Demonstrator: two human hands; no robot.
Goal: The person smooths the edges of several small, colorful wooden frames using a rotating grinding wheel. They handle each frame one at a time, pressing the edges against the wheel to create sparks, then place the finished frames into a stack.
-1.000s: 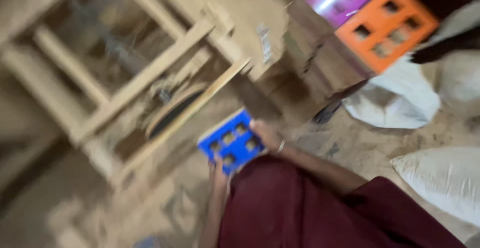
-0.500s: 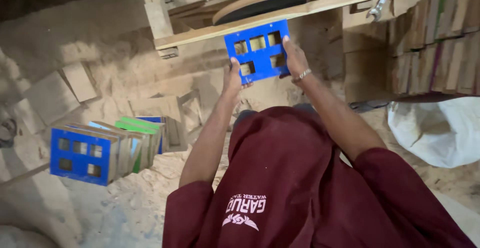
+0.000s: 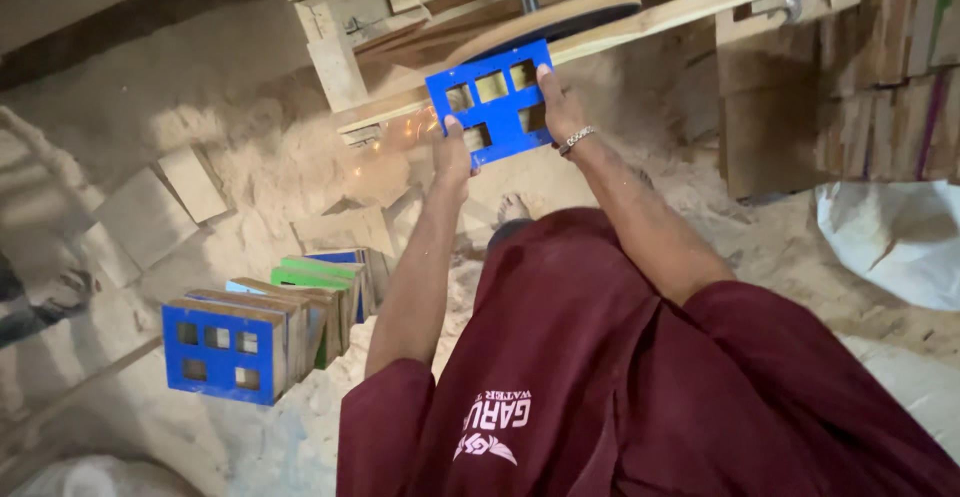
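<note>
In a sawdust-covered workshop, the left hand [image 3: 452,157] and right hand [image 3: 562,109] clasp a blue panel [image 3: 492,101] by its edges, seemingly against the spinning disc [image 3: 545,19], with similar stacked panels [image 3: 262,332] on the floor at left.

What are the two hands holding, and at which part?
A blue board with square holes: left hand grips its lower edge, right hand its right edge.
</note>
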